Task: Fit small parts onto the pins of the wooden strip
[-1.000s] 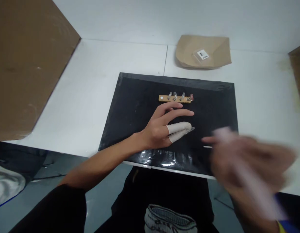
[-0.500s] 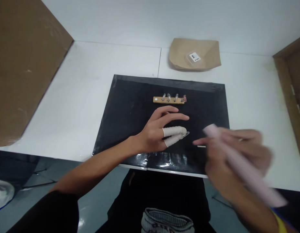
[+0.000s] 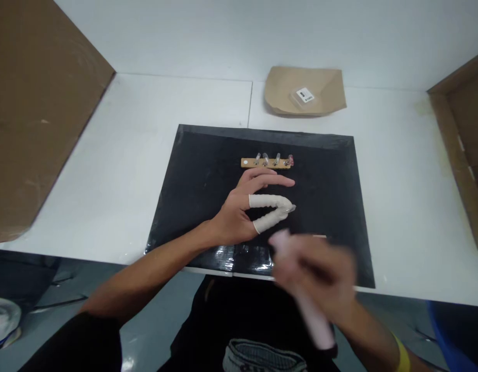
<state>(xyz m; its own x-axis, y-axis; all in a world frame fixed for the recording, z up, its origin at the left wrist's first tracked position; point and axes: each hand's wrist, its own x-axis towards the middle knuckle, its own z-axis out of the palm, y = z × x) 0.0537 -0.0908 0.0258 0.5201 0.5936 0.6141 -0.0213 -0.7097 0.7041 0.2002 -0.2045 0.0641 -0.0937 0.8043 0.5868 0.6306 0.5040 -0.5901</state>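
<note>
My left hand [image 3: 251, 209] rests on a black mat [image 3: 208, 175]. Its thumb and forefinger wear white finger cots and pinch a small clear part [image 3: 291, 208]; the other fingers stretch out. Just beyond them lies a narrow tan strip board [image 3: 265, 163] with several small clear components standing on it. My right hand [image 3: 320, 274], blurred by motion, hovers over the mat's near edge and is wrapped round a pale pink pen-like tool [image 3: 306, 305]. A thin pale sliver [image 3: 320, 236] lies on the mat beside it.
The mat lies on a white table [image 3: 118, 155]. A brown paper tray [image 3: 304, 93] holding a small clear labelled packet [image 3: 303, 96] sits at the back. Cardboard panels stand at the left [image 3: 33, 103] and right [image 3: 461, 134].
My right hand with the pink tool has swept left and toward me, from the mat's right side to its near edge. The left hand has kept its pinch in place.
</note>
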